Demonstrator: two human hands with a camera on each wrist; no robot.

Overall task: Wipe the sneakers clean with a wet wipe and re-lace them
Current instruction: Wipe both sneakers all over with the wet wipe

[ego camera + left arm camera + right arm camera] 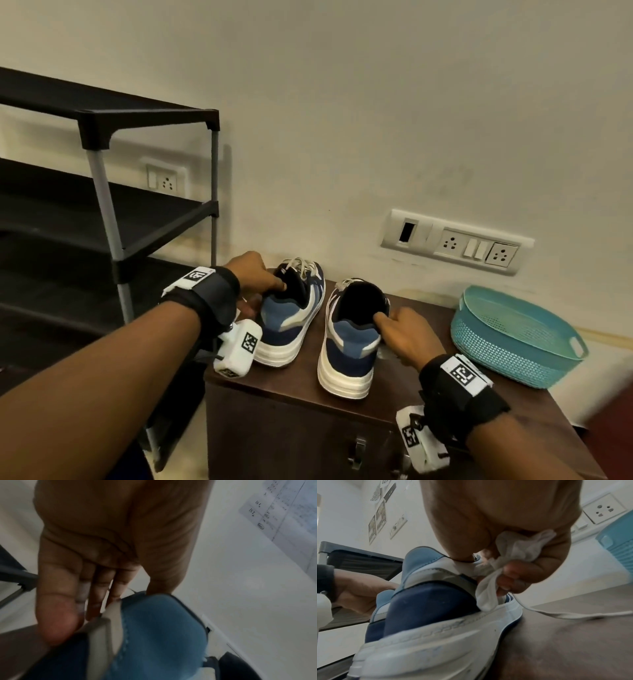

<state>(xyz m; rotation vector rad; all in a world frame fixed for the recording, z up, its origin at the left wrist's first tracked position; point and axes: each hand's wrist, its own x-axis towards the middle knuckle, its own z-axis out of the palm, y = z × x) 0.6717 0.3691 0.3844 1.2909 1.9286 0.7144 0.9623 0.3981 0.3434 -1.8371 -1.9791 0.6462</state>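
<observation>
Both sneakers sit on the cabinet [428,404], heels toward you, basket [513,337] off to their right. Your right hand [407,337] pinches the right sneaker [349,346] collar with the wipe [518,547] balled in its fingers. Your left hand [255,274] pinches the left sneaker [291,315] heel, so hold it firm and mind the loose lace [573,614].

The sneakers [291,318] are navy and light blue with white stripes and soles. Right of them, the basket [513,346] is perforated teal; the counter [394,407] is dark brown.

A teal perforated basket [513,339] stood on the dark wooden worktop [387,401]; black shoe rack [102,219] at left; wall socket panel [459,241] behind.
</observation>
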